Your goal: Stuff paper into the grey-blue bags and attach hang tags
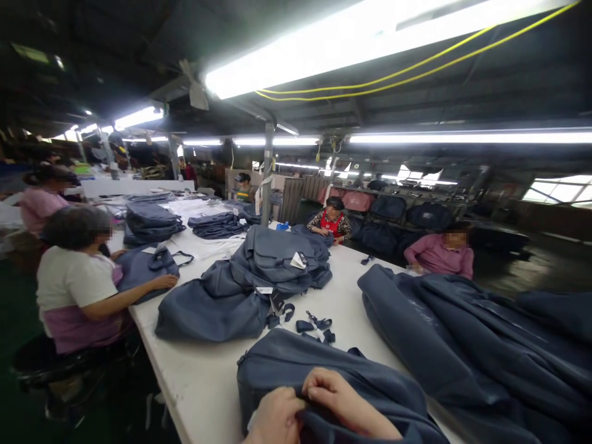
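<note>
A dark blue bag lies on the white table right in front of me. My left hand is closed on the bag's fabric near its lower edge. Beside it, almost touching, my right hand has its fingers curled round the same cloth. What lies under the fingertips is hidden. Just beyond the bag are rolled dark blue straps with clips. A heap of dark blue bags with white and black tags sits behind them.
More dark blue bags cover the right side. On the left a seated person handles a bag at the white table. Two people sit across the table, one in a red apron, one in pink. Lamps hang overhead.
</note>
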Action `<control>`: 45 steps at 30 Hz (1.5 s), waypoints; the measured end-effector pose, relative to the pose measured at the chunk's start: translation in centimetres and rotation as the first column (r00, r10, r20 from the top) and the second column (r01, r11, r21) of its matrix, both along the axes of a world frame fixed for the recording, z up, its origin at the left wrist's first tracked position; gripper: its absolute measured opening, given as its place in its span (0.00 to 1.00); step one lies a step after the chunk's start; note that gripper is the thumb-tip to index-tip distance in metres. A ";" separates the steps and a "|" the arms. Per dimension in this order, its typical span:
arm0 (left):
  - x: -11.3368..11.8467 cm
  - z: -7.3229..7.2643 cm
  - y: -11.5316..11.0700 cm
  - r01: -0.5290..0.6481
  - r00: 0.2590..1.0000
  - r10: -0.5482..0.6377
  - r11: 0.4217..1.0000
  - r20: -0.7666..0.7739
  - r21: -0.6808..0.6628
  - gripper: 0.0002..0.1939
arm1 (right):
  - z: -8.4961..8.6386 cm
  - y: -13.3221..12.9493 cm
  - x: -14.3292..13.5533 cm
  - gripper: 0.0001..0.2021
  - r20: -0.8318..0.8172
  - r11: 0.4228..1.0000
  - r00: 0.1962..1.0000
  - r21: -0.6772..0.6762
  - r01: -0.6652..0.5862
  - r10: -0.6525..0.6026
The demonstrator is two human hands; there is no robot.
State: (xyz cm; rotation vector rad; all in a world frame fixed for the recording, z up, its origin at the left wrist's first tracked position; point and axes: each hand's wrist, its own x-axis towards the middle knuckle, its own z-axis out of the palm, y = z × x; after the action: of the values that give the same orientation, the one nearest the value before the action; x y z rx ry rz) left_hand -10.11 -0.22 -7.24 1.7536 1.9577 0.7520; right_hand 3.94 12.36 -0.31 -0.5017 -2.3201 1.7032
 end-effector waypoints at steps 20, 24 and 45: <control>-3.0 3.4 0.5 0.078 0.889 -0.115 0.992 0.443 0.100 0.24 | -4.7 -1.5 1.9 0.10 -0.197 0.592 0.882 -0.799 0.109 -0.428; -2.5 4.5 -0.3 0.184 0.982 -0.186 0.978 0.011 0.099 0.26 | -4.5 -1.5 0.9 0.11 -0.147 0.564 0.875 -0.809 0.162 -0.462; -0.5 2.7 3.2 -0.382 0.833 0.441 0.895 0.334 -0.229 0.21 | -4.5 -1.6 5.8 0.30 -0.100 0.803 0.979 -0.589 0.086 -0.178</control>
State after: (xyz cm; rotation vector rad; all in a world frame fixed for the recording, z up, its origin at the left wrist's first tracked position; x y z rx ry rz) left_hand -10.57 3.02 -4.52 1.0017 2.0683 0.9679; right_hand 9.77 10.77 -4.84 -0.5927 -1.5786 2.2824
